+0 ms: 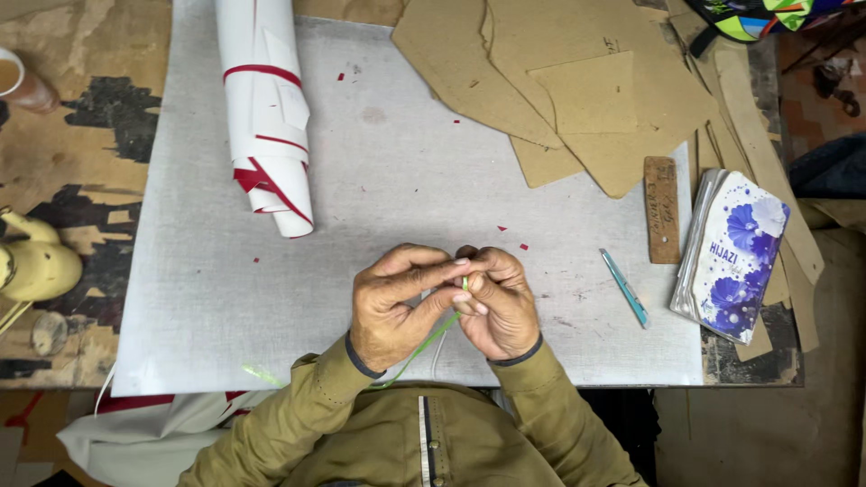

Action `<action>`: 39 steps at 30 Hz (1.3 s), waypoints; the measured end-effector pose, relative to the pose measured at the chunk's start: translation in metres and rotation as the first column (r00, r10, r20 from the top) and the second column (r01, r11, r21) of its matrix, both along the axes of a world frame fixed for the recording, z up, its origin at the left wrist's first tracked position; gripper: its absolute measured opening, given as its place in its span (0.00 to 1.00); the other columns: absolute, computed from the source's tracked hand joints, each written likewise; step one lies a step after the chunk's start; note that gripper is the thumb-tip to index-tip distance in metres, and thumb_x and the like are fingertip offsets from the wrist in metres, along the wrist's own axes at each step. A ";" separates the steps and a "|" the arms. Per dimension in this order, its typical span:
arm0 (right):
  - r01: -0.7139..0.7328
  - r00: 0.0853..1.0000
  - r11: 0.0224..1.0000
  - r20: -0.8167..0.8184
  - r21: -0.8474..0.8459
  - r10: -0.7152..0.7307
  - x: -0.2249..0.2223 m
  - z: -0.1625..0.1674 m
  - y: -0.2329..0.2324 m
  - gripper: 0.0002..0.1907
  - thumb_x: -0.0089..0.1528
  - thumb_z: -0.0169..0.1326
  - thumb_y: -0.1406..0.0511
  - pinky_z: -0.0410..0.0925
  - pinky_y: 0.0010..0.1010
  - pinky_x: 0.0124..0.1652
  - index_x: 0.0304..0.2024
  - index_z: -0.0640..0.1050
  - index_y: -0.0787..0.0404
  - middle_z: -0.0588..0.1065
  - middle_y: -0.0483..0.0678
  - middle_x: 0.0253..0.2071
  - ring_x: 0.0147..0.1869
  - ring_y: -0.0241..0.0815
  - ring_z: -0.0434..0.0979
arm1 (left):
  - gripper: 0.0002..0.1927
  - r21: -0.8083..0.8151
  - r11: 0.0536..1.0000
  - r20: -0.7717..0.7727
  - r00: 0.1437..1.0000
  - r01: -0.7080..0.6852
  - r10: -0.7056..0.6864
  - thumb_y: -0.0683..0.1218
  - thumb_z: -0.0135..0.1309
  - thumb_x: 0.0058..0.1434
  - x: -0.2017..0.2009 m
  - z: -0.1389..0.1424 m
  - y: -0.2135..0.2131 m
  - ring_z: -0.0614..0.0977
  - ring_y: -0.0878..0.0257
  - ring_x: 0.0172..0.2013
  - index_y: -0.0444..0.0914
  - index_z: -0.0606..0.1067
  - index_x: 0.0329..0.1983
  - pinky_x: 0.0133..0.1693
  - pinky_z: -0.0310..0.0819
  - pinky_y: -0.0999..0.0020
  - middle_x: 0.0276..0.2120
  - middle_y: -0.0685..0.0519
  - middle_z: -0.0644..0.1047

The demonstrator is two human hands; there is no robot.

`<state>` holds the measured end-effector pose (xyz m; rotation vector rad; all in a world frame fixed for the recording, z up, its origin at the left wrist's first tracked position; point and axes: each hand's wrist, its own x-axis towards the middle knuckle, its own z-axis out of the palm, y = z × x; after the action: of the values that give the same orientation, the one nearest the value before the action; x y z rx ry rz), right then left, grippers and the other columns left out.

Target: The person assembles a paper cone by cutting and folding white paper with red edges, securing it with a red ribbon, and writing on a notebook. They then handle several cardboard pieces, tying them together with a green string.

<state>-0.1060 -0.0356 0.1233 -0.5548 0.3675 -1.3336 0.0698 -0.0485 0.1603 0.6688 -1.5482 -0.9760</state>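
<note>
We work over a grey sheet [271, 298] on a worn table. Both our left hand [392, 307] and right hand [498, 302] pinch a thin green strip [433, 335] at the near edge; it slants from the fingertips down-left toward us.

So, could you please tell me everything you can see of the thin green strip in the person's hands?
The thin green strip is narrow, light green and flexible-looking. Its upper end is pinched between the fingertips of the left hand and the right hand, above the grey work mat. From there it curves down and left toward the olive sleeve.
</note>
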 end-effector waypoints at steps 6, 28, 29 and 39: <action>-0.021 0.981 0.993 0.195 0.114 -0.001 -0.007 -0.024 -0.018 0.02 0.71 0.57 0.72 0.65 0.24 0.37 0.45 0.80 0.62 0.78 0.47 0.42 0.36 0.33 0.70 | 0.11 0.195 0.980 -0.051 0.998 -0.029 0.039 0.38 0.65 0.61 -0.030 -0.027 -0.023 0.85 0.63 0.45 0.38 0.83 0.47 0.46 0.84 0.71 0.46 0.51 0.81; 0.324 -0.838 0.936 -0.417 0.140 0.352 -0.355 0.008 -0.326 0.69 0.40 0.63 0.29 0.57 0.53 0.67 0.69 0.63 0.66 0.64 0.60 0.69 0.73 0.65 0.59 | 0.07 0.843 0.523 -0.295 0.921 0.126 0.254 0.38 0.53 0.66 0.014 -0.133 -0.042 0.84 0.62 0.35 0.35 0.80 0.45 0.36 0.82 0.69 0.37 0.47 0.84; 0.277 -0.830 0.955 -0.475 0.103 0.293 -0.360 0.013 -0.327 0.67 0.41 0.65 0.31 0.60 0.52 0.64 0.68 0.66 0.68 0.67 0.61 0.66 0.69 0.66 0.64 | 0.08 0.850 0.518 -0.268 0.925 0.096 0.268 0.39 0.53 0.65 0.017 -0.133 -0.040 0.84 0.62 0.35 0.35 0.80 0.45 0.37 0.82 0.69 0.37 0.47 0.83; -0.218 -0.798 0.839 -0.404 -0.498 -0.447 -0.416 0.103 -0.280 0.32 0.59 0.70 0.53 0.74 0.46 0.49 0.56 0.78 0.68 0.79 0.62 0.51 0.50 0.59 0.80 | 0.09 0.810 0.584 -0.012 0.994 -0.052 0.105 0.42 0.55 0.65 0.019 -0.129 -0.019 0.84 0.64 0.38 0.35 0.83 0.43 0.41 0.82 0.68 0.37 0.50 0.85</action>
<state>-0.5224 -0.3160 0.2259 -2.4947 2.3087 -0.4034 0.0886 -0.0677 0.0313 1.3221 -0.9264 -1.6399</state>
